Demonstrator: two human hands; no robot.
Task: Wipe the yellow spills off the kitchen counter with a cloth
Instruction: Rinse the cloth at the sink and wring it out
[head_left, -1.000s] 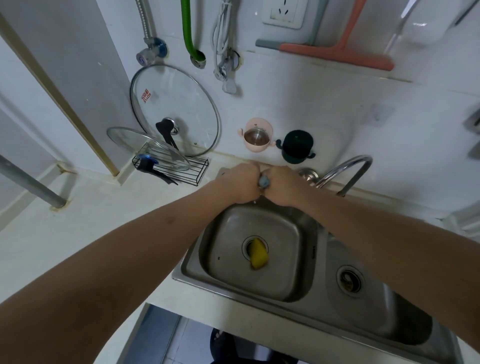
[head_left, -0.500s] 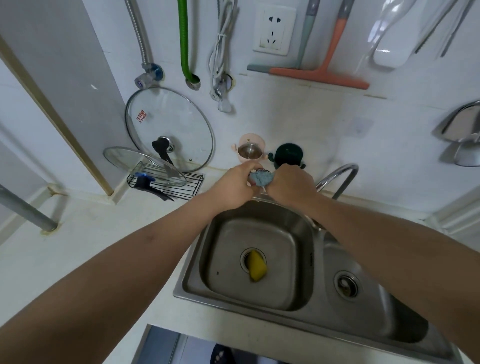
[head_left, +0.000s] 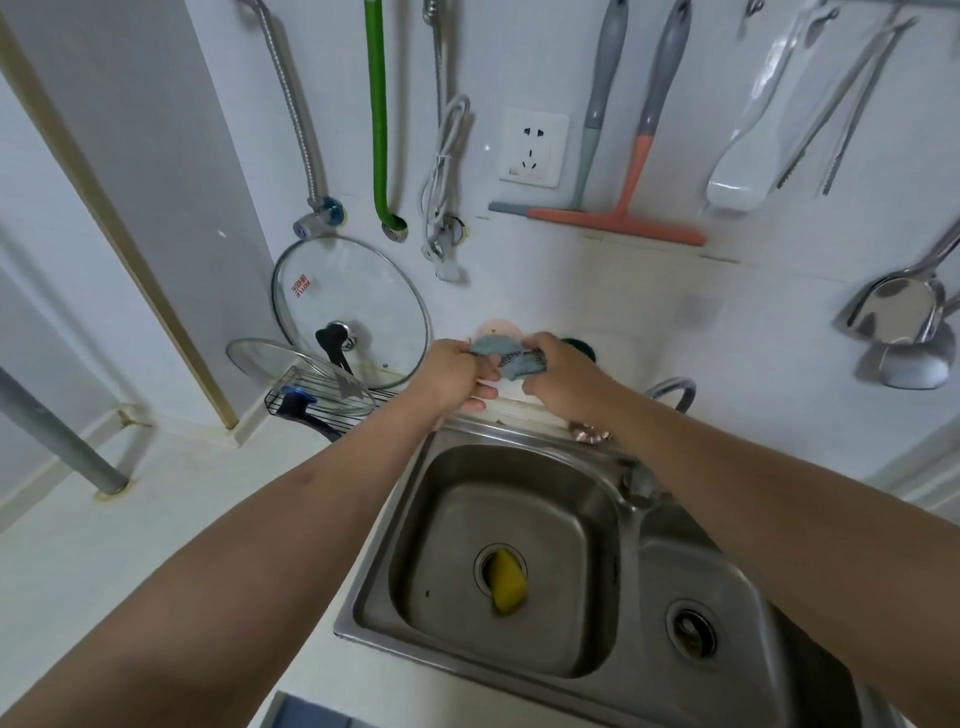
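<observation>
We hold the blue-grey cloth (head_left: 506, 356) bunched between both hands above the back edge of the sink (head_left: 631, 527): our left hand (head_left: 453, 375) pinches one end, our right hand (head_left: 558, 375) grips the other. Below, a yellow sponge (head_left: 508, 582) sits in the left basin's drain. The pale counter (head_left: 171, 499) stretches leftward. Glass lids (head_left: 358, 296) lean against the white tiled wall (head_left: 587, 291), where a squeegee (head_left: 621, 221) hangs beside an outlet (head_left: 532, 146).

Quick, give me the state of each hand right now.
Left hand: fingers gripping one end of the blue cloth.
Right hand: fingers gripping the cloth's other end.
</observation>
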